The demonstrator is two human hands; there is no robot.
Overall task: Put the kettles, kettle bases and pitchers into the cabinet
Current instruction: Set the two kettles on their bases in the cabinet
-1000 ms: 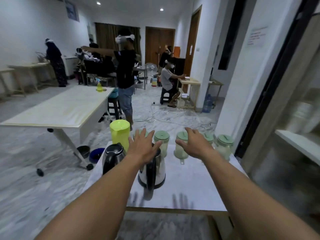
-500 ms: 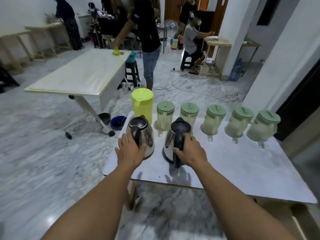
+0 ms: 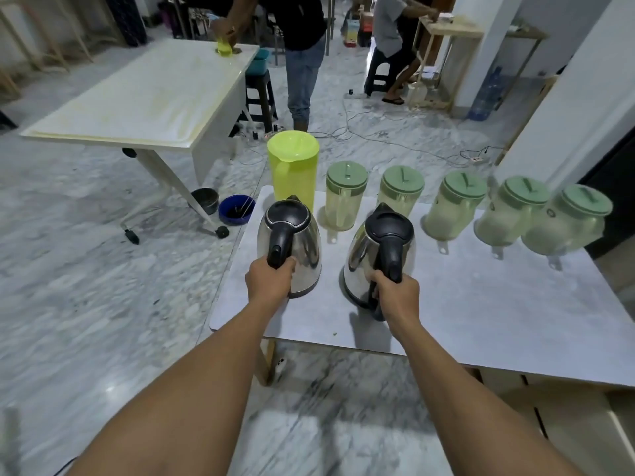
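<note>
Kettles look rigid, smooth steel: left hand (image 3: pixel 271 278) grips the left kettle (image 3: pixel 290 242) handle, right hand (image 3: pixel 395 295) the right kettle (image 3: pixel 379 259) handle, fingers wrapped tight.

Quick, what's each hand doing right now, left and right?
Left hand: closed round the handle of the left kettle.
Right hand: closed round the handle of the right kettle.

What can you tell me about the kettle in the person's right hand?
The kettle has a shiny steel-looking body, a shut black lid and a black handle. The right hand grips the handle low down. It is over the grey table, right of the other kettle; whether it touches the table cannot be told.
</note>
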